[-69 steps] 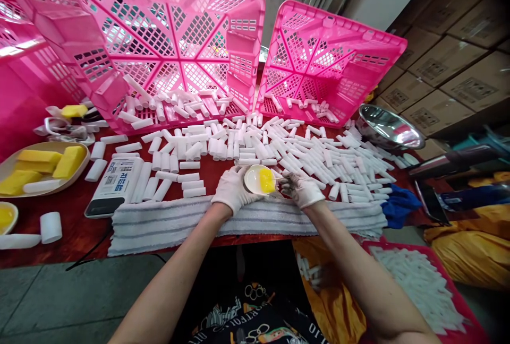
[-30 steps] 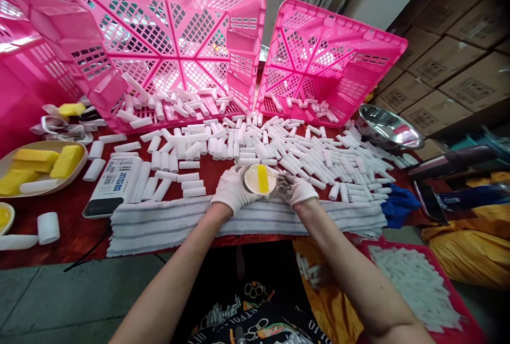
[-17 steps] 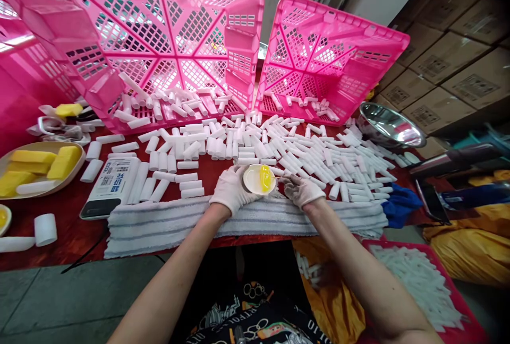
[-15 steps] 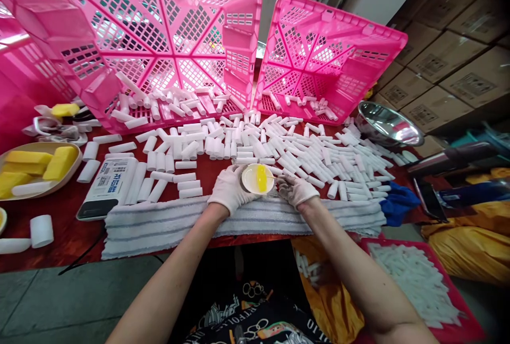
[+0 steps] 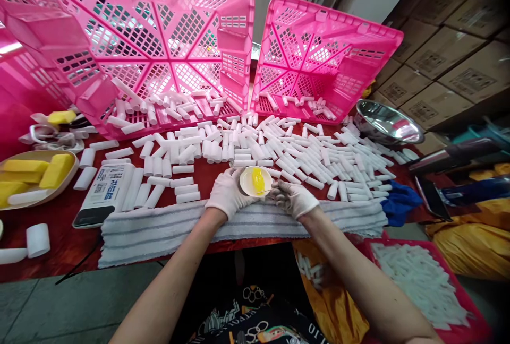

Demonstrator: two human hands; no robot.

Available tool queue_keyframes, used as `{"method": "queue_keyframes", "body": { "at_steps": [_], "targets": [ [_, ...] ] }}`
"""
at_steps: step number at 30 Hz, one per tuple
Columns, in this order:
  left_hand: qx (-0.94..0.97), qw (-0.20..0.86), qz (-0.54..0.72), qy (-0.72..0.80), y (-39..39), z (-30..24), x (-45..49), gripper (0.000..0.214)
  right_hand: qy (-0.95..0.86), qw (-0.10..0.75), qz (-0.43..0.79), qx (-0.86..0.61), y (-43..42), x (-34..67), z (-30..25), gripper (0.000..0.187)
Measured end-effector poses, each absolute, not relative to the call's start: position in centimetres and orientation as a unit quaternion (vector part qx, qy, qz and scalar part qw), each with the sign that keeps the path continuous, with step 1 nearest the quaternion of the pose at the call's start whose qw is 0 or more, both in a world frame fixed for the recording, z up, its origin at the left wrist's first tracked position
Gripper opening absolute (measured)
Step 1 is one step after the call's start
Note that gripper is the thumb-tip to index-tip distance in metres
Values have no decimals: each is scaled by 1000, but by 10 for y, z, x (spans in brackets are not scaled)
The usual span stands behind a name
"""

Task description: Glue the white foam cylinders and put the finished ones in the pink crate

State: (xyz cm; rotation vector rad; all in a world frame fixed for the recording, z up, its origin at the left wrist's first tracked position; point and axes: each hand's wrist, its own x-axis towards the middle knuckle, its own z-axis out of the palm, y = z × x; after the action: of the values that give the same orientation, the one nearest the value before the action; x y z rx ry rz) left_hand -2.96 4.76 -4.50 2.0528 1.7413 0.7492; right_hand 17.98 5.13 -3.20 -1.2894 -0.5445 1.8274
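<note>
My left hand [image 5: 227, 194], in a white glove, is closed on a small round white dish [image 5: 246, 182]. A glossy yellow lump [image 5: 258, 178] lies in the dish. My gloved right hand [image 5: 294, 198], with greyed fingertips, pinches a thin stick [image 5: 263, 191] whose far end lies across the dish at the lower edge of the lump. Both hands are above a grey-striped white towel [image 5: 159, 230] along the table's front edge. Just beyond them, many short white tubes [image 5: 303, 161] lie scattered.
Two pink plastic crates [image 5: 159, 60] lie tipped on their sides, tubes spilling from them. At left are a plate [image 5: 68, 180] of yellow blocks and a white device [image 5: 105, 190]. A metal bowl [image 5: 388, 121] stands right, cartons [image 5: 436, 105] behind; a tube-filled red bin [image 5: 476, 301] stands below.
The far end of the stick has moved from the side of the yellow lump to its lower edge. The lump looks changed in shape. Both hands stay almost in place.
</note>
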Motion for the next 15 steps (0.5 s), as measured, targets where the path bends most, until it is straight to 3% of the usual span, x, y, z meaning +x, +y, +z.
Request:
{"method": "queue_keyframes", "body": {
  "at_steps": [4, 11, 15],
  "targets": [
    [728, 162, 264, 612, 48, -46, -30, 92, -166, 418, 720, -528, 67, 165, -33, 18],
    [727, 171, 257, 613, 48, -45, -31, 93, -229, 451, 676, -535, 107, 160, -18, 28],
    [729, 173, 256, 611, 48, -44, -31, 93, -313, 452, 639, -539, 115, 158, -1, 23]
  ]
}}
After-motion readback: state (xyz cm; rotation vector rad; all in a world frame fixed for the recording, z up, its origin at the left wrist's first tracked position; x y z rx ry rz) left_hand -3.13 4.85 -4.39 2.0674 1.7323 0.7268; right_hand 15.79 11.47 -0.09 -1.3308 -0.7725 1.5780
